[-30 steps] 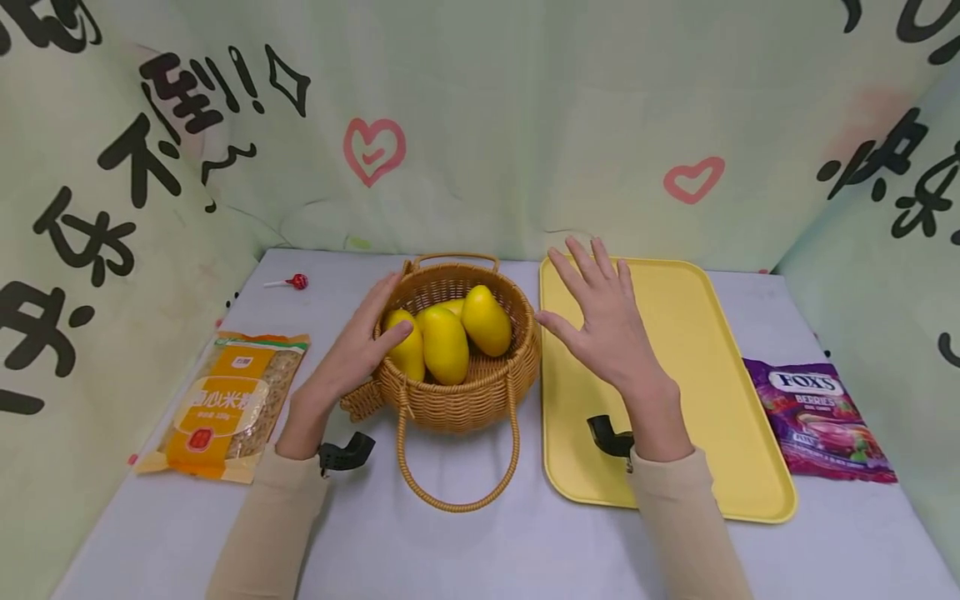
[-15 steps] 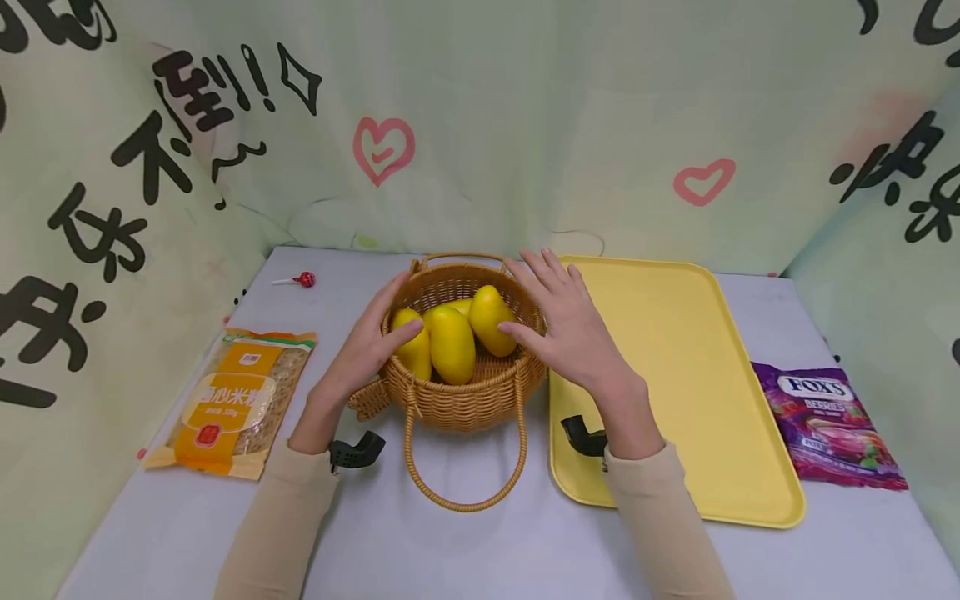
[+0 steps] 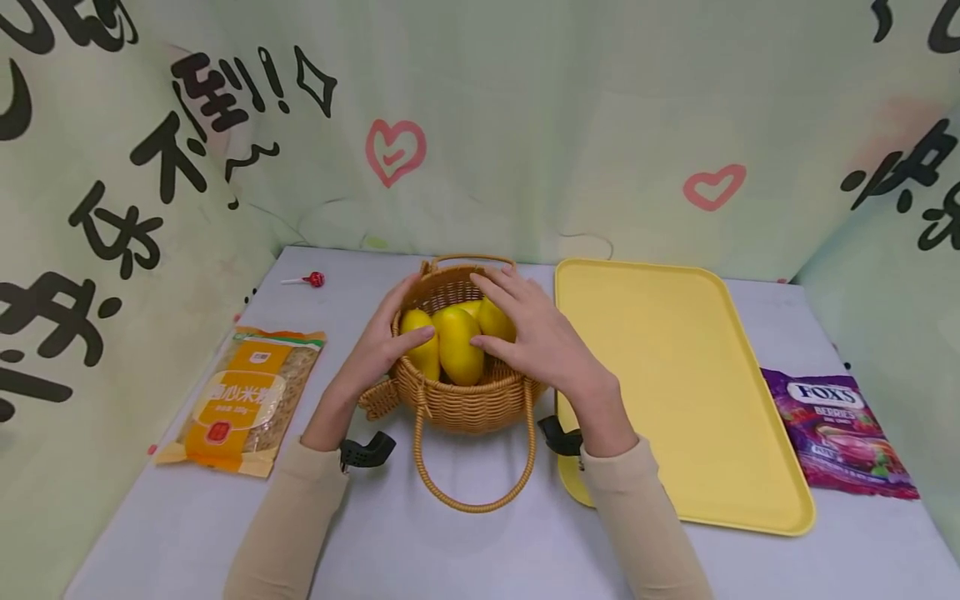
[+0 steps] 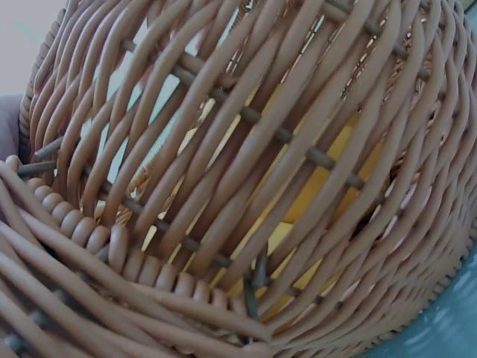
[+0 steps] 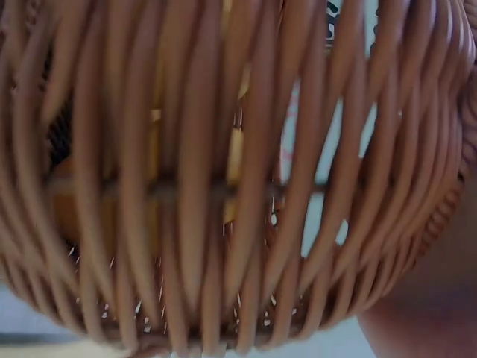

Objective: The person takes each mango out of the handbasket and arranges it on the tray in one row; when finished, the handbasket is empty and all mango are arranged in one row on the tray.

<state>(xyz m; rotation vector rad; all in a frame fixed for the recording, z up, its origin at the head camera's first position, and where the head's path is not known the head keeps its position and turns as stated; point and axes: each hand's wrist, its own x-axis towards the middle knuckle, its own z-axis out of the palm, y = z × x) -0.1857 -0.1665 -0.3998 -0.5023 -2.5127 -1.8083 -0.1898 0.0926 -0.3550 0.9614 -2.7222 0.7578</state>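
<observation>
In the head view a round wicker basket (image 3: 465, 408) with several yellow mangoes (image 3: 460, 350) in it stands near the middle of the table. My left hand (image 3: 382, 337) holds the basket's left rim, thumb over the inside beside the leftmost mango, fingers along the outer wall. Over the right side of the opening is my right hand (image 3: 528, 325), fingers spread and loosely bent. It partly covers the right mango (image 3: 495, 318), and its thumb is at the middle mango. Whether it touches either cannot be told. Wicker weave (image 4: 246, 149) fills the left wrist view, and the right wrist view too.
A yellow tray (image 3: 675, 375) lies right of the basket, with a purple candy bag (image 3: 840, 433) beyond it. On the left are an orange food packet (image 3: 243, 400) and a red lollipop (image 3: 313, 279). The basket's handle (image 3: 480, 507) hangs toward the front.
My right hand has moved left, from above the tray to over the mangoes. My left hand has kept its place on the basket. The head view has shifted slightly.
</observation>
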